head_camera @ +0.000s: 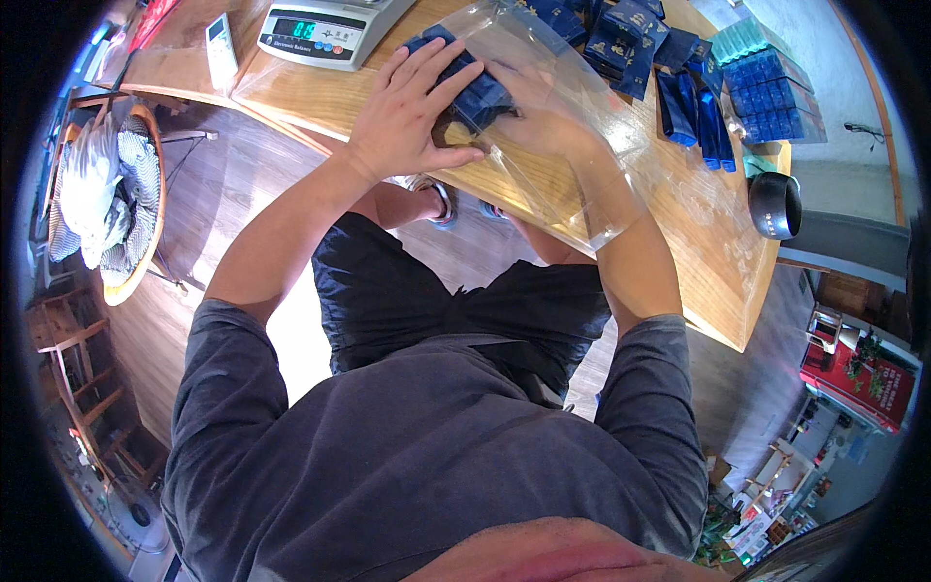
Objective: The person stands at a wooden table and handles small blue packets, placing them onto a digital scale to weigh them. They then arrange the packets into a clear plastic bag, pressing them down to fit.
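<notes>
A stack of dark blue foil packets (pixel 481 100) is held between my two hands over the wooden table (pixel 691 240), close to its front edge. My left hand (pixel 416 109) lies across the left side of the stack, its fingers spread and its thumb apart. A large clear plastic bag (pixel 542 174) covers my right hand (pixel 538 109) and forearm. Inside the bag, that hand presses the right side of the stack; its fingertips are partly hidden by glare and film.
An electronic balance (pixel 313 36) with a lit display stands at the back left, beside a white remote control (pixel 221 52). Loose blue packets (pixel 618 44) and wrapped packet blocks (pixel 771 98) lie at the back right. A black cup (pixel 774 206) sits at the right edge. A cushioned chair (pixel 138 211) stands left.
</notes>
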The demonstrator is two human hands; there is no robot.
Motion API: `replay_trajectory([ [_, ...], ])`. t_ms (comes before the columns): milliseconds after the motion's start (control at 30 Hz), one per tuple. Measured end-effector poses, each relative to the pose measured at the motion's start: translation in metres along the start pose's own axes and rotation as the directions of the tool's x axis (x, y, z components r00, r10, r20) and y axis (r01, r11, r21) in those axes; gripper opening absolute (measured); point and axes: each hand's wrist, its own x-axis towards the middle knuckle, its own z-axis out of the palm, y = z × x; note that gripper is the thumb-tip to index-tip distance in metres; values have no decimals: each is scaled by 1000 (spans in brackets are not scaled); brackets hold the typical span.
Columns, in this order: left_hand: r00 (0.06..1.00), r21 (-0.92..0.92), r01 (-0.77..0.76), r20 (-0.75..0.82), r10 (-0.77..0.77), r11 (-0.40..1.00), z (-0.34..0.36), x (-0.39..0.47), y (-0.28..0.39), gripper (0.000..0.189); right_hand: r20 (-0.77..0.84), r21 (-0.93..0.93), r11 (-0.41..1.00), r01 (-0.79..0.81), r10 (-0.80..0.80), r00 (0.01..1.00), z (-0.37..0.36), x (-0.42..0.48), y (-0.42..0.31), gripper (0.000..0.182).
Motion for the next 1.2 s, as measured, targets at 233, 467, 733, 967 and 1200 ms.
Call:
replay_trajectory([
  [233, 1000, 47, 9, 16, -9, 999, 0, 1, 1, 90, -51, 43, 999, 15, -13, 999, -6, -4, -15, 90],
  [467, 1000, 25, 12, -2, -11, 1000, 2, 1, 1, 89, -83, -152, 988, 31, -44, 996, -19, -48, -6, 72],
  [733, 1000, -3, 19, -13, -19, 1000, 0, 1, 3, 90, -143, -222, 970, -102, 72, 987, -41, -153, -7, 51],
  [967, 1000, -9, 9, 8, -9, 1000, 0, 1, 4, 92, -462, -197, 969, -152, 45, 886, -62, -226, 22, 28],
  [1200, 1000, 10, 4, 3, -4, 1000, 1, 2, 2, 89, -851, -124, 737, -664, 265, 453, -126, -224, 91, 36],
])
